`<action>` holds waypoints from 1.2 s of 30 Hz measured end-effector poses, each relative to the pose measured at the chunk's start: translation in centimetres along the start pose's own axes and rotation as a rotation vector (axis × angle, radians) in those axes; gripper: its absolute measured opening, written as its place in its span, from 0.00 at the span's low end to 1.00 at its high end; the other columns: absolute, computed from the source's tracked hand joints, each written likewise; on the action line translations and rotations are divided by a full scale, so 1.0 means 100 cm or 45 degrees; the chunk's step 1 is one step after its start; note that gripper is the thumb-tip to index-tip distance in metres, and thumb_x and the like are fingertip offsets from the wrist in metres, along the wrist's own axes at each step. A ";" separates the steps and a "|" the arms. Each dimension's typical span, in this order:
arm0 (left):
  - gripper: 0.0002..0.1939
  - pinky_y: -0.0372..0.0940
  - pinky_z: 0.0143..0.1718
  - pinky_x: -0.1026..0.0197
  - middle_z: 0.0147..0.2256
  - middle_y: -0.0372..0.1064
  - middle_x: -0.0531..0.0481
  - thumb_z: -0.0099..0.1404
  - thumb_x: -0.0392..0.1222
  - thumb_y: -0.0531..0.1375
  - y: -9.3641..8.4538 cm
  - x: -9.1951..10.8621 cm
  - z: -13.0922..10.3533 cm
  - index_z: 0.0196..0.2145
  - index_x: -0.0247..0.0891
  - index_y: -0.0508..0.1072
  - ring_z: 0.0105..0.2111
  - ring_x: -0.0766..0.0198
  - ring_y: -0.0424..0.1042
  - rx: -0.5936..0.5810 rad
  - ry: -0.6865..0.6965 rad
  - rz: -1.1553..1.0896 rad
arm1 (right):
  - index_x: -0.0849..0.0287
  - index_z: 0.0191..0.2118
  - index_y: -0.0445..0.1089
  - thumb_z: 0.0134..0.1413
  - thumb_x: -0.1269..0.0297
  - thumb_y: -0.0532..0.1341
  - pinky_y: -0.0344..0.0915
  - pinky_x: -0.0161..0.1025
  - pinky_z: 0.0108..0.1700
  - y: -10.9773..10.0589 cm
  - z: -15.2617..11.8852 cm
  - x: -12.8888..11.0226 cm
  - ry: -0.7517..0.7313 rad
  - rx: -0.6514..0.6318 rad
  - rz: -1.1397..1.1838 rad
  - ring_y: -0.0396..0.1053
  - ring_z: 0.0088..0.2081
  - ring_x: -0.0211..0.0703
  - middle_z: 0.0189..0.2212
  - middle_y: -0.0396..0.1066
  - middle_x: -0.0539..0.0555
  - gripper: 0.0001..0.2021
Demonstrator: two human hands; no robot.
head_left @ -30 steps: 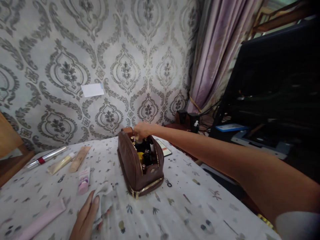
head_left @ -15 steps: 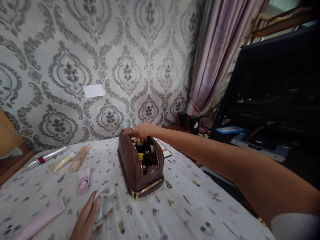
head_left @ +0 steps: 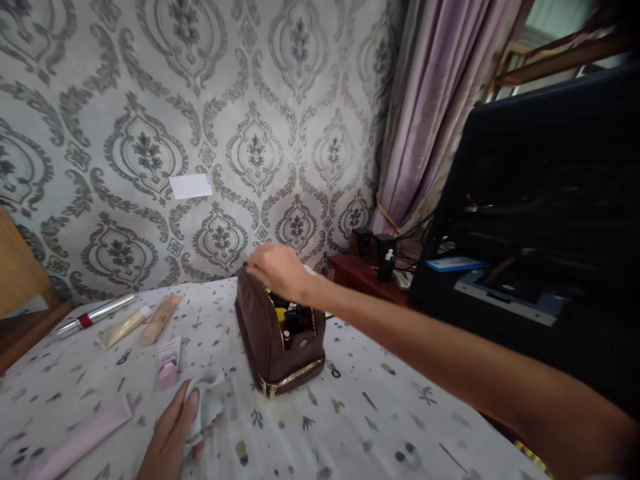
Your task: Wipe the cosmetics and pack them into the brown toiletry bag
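Lying out on the white patterned tablecloth (head_left: 280,443) are a silver tube (head_left: 97,314) and four pale plastic tubes (head_left: 160,321), then the left hand (head_left: 169,427) pinches a crumpled whitish cloth (head_left: 207,399), while the right hand (head_left: 279,270), its grip hidden, covers the open brown leather bag (head_left: 256,327), dark containers (head_left: 296,321) remaining inside.

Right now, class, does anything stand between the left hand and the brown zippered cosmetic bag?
Only the white cloth, held by the left hand on the side facing the cosmetic bag; past it, just printed tablecloth shows.
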State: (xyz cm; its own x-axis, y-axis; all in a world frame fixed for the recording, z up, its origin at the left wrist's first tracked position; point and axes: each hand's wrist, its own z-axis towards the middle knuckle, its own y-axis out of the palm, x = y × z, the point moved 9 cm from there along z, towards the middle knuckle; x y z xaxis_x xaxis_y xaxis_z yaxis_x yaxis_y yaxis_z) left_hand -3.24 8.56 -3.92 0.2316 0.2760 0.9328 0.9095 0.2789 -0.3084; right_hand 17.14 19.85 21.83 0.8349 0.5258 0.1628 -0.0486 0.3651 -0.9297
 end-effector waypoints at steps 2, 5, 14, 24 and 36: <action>0.40 0.74 0.34 0.55 0.53 0.71 0.38 0.63 0.65 0.53 0.000 0.000 -0.003 0.65 0.38 0.59 0.43 0.50 0.77 0.028 -0.061 -0.107 | 0.62 0.35 0.73 0.68 0.62 0.55 0.62 0.36 0.36 -0.005 -0.030 -0.044 -0.278 0.225 0.189 0.70 0.38 0.44 0.35 0.75 0.58 0.13; 0.33 0.73 0.36 0.56 0.52 0.72 0.43 0.60 0.65 0.56 -0.012 0.010 -0.004 0.56 0.42 0.70 0.48 0.49 0.74 0.145 0.028 -0.135 | 0.59 0.29 0.69 0.64 0.66 0.56 0.57 0.35 0.30 0.017 -0.076 -0.106 -0.630 0.307 0.388 0.67 0.31 0.40 0.28 0.72 0.52 0.11; 0.31 0.64 0.25 0.59 0.20 0.62 0.53 0.51 0.76 0.54 -0.026 0.039 0.000 0.21 0.43 0.62 0.26 0.58 0.65 0.105 0.271 0.044 | 0.58 0.17 0.55 0.43 0.74 0.61 0.49 0.30 0.24 0.141 -0.071 -0.151 0.176 0.004 1.813 0.52 0.20 0.31 0.14 0.52 0.41 0.14; 0.20 0.61 0.53 0.54 0.44 0.73 0.44 0.61 0.55 0.57 -0.034 0.053 0.010 0.44 0.38 0.71 0.49 0.52 0.69 0.168 0.628 -0.002 | 0.56 0.33 0.62 0.53 0.60 0.59 0.59 0.32 0.27 0.184 -0.074 -0.159 0.288 0.082 2.198 0.62 0.26 0.37 0.25 0.63 0.46 0.07; 0.22 0.56 0.28 0.62 0.21 0.54 0.57 0.67 0.58 0.52 -0.041 0.062 0.015 0.23 0.40 0.60 0.24 0.66 0.56 0.102 0.666 -0.051 | 0.58 0.37 0.66 0.56 0.49 0.60 0.55 0.33 0.21 0.187 -0.079 -0.170 0.211 -0.082 2.180 0.62 0.21 0.37 0.22 0.64 0.47 0.16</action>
State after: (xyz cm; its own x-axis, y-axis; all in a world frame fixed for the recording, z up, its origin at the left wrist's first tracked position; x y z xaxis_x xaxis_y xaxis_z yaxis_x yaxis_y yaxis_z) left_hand -6.07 10.51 2.80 0.3571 -0.2267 0.9062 0.8966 0.3551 -0.2645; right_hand 6.39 11.74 -0.92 -0.0957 0.1737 -0.9801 -0.8579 -0.5137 -0.0073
